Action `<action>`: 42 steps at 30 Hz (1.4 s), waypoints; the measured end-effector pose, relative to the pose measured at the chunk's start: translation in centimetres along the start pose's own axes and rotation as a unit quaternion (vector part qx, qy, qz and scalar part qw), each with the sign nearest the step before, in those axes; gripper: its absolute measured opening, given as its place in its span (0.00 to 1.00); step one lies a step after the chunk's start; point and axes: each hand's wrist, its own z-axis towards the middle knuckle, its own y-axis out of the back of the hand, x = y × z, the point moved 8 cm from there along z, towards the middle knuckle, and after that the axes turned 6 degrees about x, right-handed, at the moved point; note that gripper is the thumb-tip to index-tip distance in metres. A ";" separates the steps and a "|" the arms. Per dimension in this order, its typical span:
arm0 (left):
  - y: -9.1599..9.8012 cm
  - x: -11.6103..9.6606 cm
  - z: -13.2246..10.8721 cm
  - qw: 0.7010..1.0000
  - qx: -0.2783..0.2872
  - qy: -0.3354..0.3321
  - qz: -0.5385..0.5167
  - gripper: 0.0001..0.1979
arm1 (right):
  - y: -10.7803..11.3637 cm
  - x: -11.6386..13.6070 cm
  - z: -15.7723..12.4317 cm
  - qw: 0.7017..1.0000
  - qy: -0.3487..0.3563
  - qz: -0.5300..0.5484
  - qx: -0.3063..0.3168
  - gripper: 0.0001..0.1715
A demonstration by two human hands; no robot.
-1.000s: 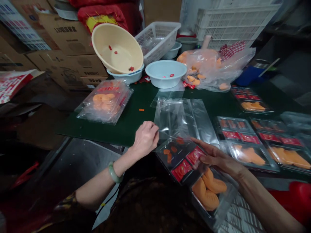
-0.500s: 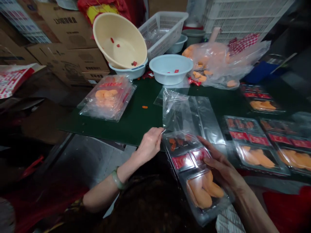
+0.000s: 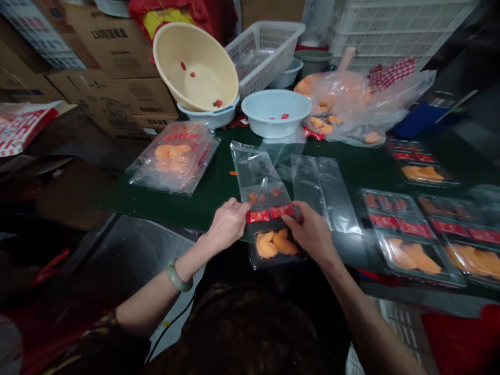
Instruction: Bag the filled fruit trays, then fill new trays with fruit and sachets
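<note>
A black compartment tray (image 3: 255, 262) rests at the table's front edge, overhanging it. In it are small brown-red pieces at the far end, two red packets (image 3: 258, 216) in the middle and orange puffy pieces (image 3: 275, 244) at the near end. A clear plastic bag (image 3: 250, 161) surrounds at least its far part and runs on beyond it, flat. On the left side, the fingers of my left hand (image 3: 228, 224) are closed on the bag's edge. My right hand (image 3: 312, 232) grips the tray's right side, thumb over a red packet.
More clear bags (image 3: 326, 192) lie right of the tray. Several filled trays (image 3: 406, 234) sit at the right. Bagged packs (image 3: 175, 156) are stacked left. Behind stand a blue basin (image 3: 276, 112), a cream basin (image 3: 195, 62) and a bag of orange pieces (image 3: 351, 104).
The tray has moved left and forward, from tilted below the table edge to nearly level on it. The bag has come left with it, and my right hand has followed.
</note>
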 end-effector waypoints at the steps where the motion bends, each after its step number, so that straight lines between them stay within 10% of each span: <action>1: -0.1 0.5 0.1 1.000 0.002 0.013 0.014 0.14 | 0.3 0.7 0.1 0.997 0.033 -0.067 -0.024 0.25; 6: -0.4 1.9 -0.1 0.996 -0.043 0.059 -0.042 0.10 | -1.0 1.6 -3.5 0.955 0.262 -0.111 0.078 0.45; 11: -0.5 1.1 0.5 0.988 -0.048 -0.012 -0.146 0.07 | -1.2 0.5 -4.3 0.940 0.326 -0.095 0.018 0.21; 18: 0.4 0.5 0.1 0.974 -0.019 -0.111 -0.197 0.09 | -1.4 3.1 -2.9 0.952 0.242 -0.153 -0.109 0.14; 27: 0.0 1.5 0.3 0.973 -0.009 -0.128 -0.190 0.09 | -3.1 5.1 -0.7 0.912 0.368 -0.170 0.056 0.16; 34: 0.8 0.9 -2.9 0.996 -0.077 0.009 -0.036 0.10 | -3.5 5.8 -4.3 0.925 0.324 -0.132 -0.149 0.07; 42: 0.6 -0.7 -4.0 0.996 -0.081 -0.014 -0.042 0.10 | -5.0 8.9 -1.0 0.910 0.243 -0.271 -0.196 0.07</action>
